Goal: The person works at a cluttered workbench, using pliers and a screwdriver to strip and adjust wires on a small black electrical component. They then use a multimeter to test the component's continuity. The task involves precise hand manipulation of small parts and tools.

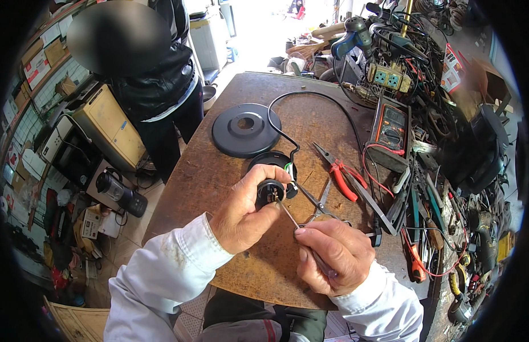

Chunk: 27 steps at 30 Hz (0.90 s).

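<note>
Your right hand (333, 256) is clenched around the handle of a thin screwdriver (290, 218), thumb and fingers pinching it low on the shaft. The shaft runs up and to the left from that hand, its tip reaching the face of the small black round connector (270, 192).

Your left hand (247, 211) grasps that connector, thumb over its top, fingers wrapped under, holding it just above the rusty brown worktop (219, 171). A black cable (310, 100) with green and white leads comes out beside your left thumb and loops away across the worktop.

Just beyond your right hand lies a pair of thin scissors (320, 204). Further out from it, red-handled pliers (338, 171) lie on the worktop. Beyond your left hand sits a black round disc (244, 130) with a centre hole. Far to the right of your right hand, a multimeter (391, 128) rests among tangled leads and tools.

Well beyond your left hand, a person in a dark jacket (156, 80) stands at the worktop's far left edge.
</note>
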Tool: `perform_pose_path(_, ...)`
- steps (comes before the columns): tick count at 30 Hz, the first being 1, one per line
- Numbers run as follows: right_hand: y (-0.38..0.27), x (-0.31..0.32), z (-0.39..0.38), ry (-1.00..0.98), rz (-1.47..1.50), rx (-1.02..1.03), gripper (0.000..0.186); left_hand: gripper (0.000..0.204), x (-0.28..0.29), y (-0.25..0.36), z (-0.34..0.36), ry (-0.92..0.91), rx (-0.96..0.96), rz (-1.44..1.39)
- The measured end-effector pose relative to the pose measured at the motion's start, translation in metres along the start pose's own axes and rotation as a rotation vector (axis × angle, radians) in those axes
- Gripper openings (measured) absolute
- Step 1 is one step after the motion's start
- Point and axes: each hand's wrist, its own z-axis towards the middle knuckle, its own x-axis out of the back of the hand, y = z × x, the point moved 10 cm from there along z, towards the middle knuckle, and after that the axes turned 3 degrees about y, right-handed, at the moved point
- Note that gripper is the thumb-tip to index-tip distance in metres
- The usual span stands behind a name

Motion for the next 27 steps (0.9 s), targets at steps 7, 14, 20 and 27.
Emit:
perform_pose_path(7,0.003,0.000,-0.001,0.003,0.011,-0.032,0.029,0.036,-0.001,-0.001,0.000,0.009,0.043,-0.021)
perform_pose_path(14,0.016,0.003,-0.004,-0.006,0.066,-0.127,0.028,0.039,-0.003,-0.003,0.000,-0.028,0.023,-0.034)
perform_pose_path(20,0.016,0.001,-0.005,0.002,0.088,-0.126,0.027,0.037,-0.001,-0.002,-0.001,-0.030,0.034,-0.016)
perform_pose_path(27,0.011,0.001,-0.004,0.009,0.035,-0.073,0.026,0.035,0.001,-0.002,0.000,-0.004,0.000,-0.008)
